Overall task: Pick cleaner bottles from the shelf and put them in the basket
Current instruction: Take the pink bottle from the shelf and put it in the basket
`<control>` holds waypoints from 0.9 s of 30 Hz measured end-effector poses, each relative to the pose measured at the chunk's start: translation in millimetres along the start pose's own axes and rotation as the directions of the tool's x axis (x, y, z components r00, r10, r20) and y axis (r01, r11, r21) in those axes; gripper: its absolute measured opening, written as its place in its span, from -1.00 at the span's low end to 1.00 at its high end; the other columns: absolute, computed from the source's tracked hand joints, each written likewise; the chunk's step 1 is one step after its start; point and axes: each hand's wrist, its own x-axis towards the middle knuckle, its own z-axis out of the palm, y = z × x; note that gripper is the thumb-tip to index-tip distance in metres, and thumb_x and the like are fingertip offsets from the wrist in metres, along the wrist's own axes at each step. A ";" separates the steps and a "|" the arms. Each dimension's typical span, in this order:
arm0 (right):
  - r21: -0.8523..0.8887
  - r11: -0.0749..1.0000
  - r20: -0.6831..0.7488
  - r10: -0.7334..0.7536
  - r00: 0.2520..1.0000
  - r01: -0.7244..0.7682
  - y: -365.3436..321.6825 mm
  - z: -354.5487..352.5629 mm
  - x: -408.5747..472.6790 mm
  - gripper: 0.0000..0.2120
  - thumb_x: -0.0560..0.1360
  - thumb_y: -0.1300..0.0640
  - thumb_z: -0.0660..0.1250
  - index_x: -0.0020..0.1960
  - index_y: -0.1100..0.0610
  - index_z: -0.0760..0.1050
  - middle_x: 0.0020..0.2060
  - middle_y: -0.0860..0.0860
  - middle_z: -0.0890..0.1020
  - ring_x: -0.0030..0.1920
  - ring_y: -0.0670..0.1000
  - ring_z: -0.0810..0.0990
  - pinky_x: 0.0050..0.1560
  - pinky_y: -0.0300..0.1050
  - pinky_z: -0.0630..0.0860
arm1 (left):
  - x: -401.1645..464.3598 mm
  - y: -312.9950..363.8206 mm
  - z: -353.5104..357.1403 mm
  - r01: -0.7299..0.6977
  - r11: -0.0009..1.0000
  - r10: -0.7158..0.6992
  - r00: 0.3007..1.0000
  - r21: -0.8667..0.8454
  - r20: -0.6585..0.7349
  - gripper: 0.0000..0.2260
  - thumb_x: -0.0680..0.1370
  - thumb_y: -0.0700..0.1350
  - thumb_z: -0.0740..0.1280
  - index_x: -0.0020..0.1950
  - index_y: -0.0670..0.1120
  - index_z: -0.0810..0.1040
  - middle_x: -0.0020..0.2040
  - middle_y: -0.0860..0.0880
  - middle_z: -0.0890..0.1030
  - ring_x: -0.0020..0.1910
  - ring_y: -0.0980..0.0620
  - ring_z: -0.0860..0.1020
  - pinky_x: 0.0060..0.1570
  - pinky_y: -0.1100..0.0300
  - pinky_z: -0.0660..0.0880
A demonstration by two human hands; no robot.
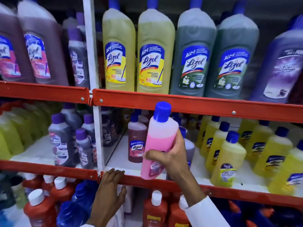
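Note:
My right hand [172,154] is shut on a pink cleaner bottle [159,138] with a blue cap, held upright just in front of the middle shelf. My left hand [109,187] rests with spread fingers on the red front rail of that shelf [73,171], holding nothing. A dark red Lizol bottle [136,141] stands on the shelf just left of the pink one. A purple bottle [189,145] is partly hidden behind my right hand. No basket is in view.
The top shelf holds large yellow [119,51], green [195,54] and maroon [41,51] bottles. Several small yellow bottles [227,159] fill the middle shelf at right, purple ones [62,140] at left. Red bottles with white caps [41,208] stand below. A white upright [93,63] divides the bays.

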 end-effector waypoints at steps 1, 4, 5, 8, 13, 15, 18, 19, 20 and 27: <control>-0.048 0.998 -0.027 -0.029 0.999 0.028 -1.4 0.0 -3.3 -0.16 -0.07 0.15 0.59 0.19 -0.04 0.45 0.01 0.07 0.68 -0.10 0.02 0.69 -0.24 -0.10 0.63 | -0.1 0.5 -1.6 0.004 1.000 -0.004 1.000 -0.002 0.007 -0.51 0.41 0.09 0.25 0.31 0.00 0.49 0.29 -0.03 0.54 0.38 -0.07 0.41 0.40 -0.06 0.39; -0.141 0.989 -0.074 -0.061 0.995 0.050 -3.8 -6.1 -11.4 -0.17 -0.02 0.05 0.64 0.19 -0.15 0.41 0.09 0.02 0.64 0.03 0.03 0.68 -0.14 -0.01 0.69 | 1.2 8.5 -9.9 0.030 0.999 -0.030 0.999 -0.011 0.035 -0.50 0.40 0.01 0.38 0.34 -0.02 0.48 0.32 -0.04 0.54 0.40 -0.11 0.41 0.44 -0.04 0.33; -0.152 0.987 -0.076 -0.063 0.995 0.051 -3.8 -9.9 -14.6 -0.17 0.00 0.02 0.66 0.21 -0.13 0.40 0.10 0.01 0.63 0.06 0.04 0.67 -0.09 0.04 0.69 | 1.0 15.8 -13.6 0.045 0.999 -0.043 0.998 -0.032 0.044 -0.49 0.40 -0.03 0.44 0.34 -0.03 0.48 0.33 -0.06 0.54 0.42 -0.11 0.39 0.45 -0.02 0.30; -0.165 0.986 -0.065 -0.044 0.997 0.033 -2.8 -23.7 -27.8 -0.17 0.06 0.04 0.69 0.23 -0.11 0.38 0.11 -0.05 0.63 0.09 -0.04 0.66 -0.03 -0.04 0.68 | -1.4 48.6 -27.5 0.045 0.982 -0.037 0.998 -0.182 0.049 -0.44 0.34 -0.03 0.51 0.34 0.01 0.50 0.34 -0.04 0.55 0.40 -0.04 0.42 0.42 0.08 0.30; -0.189 0.980 -0.067 0.056 0.996 -0.068 11.4 -54.7 -58.5 -0.19 0.13 0.04 0.70 0.27 -0.15 0.38 0.15 -0.10 0.64 0.14 -0.03 0.65 0.08 0.07 0.66 | -16.5 124.9 -47.3 -0.066 0.874 0.181 0.964 -0.481 0.196 -0.38 0.30 0.02 0.60 0.32 0.11 0.47 0.26 0.14 0.61 0.25 0.16 0.55 0.28 0.08 0.50; -0.176 0.977 -0.070 0.112 0.991 -0.123 19.4 -69.4 -75.6 -0.23 0.14 0.00 0.68 0.25 -0.17 0.39 0.15 -0.07 0.65 0.16 0.04 0.66 0.12 0.19 0.63 | -27.6 152.0 -43.5 -0.013 0.761 0.258 0.923 -0.648 0.285 -0.39 0.31 -0.19 0.62 0.30 0.02 0.49 0.19 0.03 0.66 0.19 0.03 0.62 0.20 -0.01 0.57; -0.205 0.961 -0.043 0.183 0.982 -0.188 30.8 -95.1 -103.2 -0.27 0.21 0.02 0.64 0.26 -0.16 0.36 0.13 -0.19 0.63 0.16 -0.09 0.63 0.10 -0.04 0.63 | -44.3 175.0 -17.3 0.059 0.702 0.170 0.954 -0.710 0.248 -0.50 0.29 -0.16 0.61 0.19 0.00 0.57 0.06 -0.04 0.72 0.04 -0.13 0.68 0.03 -0.14 0.64; -0.220 0.953 -0.032 0.205 0.978 -0.207 35.7 -105.8 -112.8 -0.28 0.24 0.06 0.63 0.29 -0.14 0.35 0.15 -0.19 0.61 0.16 -0.12 0.62 0.10 -0.13 0.60 | -52.2 178.9 -4.9 0.094 0.682 0.131 0.960 -0.725 0.247 -0.52 0.27 -0.14 0.61 0.16 -0.01 0.59 0.01 -0.03 0.73 -0.01 -0.10 0.70 -0.03 -0.08 0.66; -0.232 0.944 -0.026 0.234 0.972 -0.234 41.4 -117.6 -124.3 -0.30 0.27 0.09 0.61 0.30 -0.13 0.36 0.17 -0.16 0.61 0.18 -0.13 0.61 0.11 -0.16 0.58 | -61.9 179.0 10.4 0.144 0.666 0.096 0.956 -0.732 0.276 -0.52 0.26 -0.16 0.63 0.14 -0.03 0.60 -0.03 0.02 0.75 -0.07 -0.01 0.70 -0.07 0.03 0.67; -0.579 0.755 0.020 0.391 0.920 -0.308 101.9 -200.1 -202.1 -0.36 0.13 -0.02 0.70 0.16 -0.09 0.57 0.02 -0.19 0.71 0.01 -0.24 0.66 0.06 -0.28 0.58 | -137.1 156.4 118.9 0.385 0.727 0.025 0.812 -0.568 0.583 -0.46 0.29 -0.31 0.59 0.16 0.10 0.58 0.01 0.30 0.69 0.03 0.25 0.64 0.06 0.24 0.57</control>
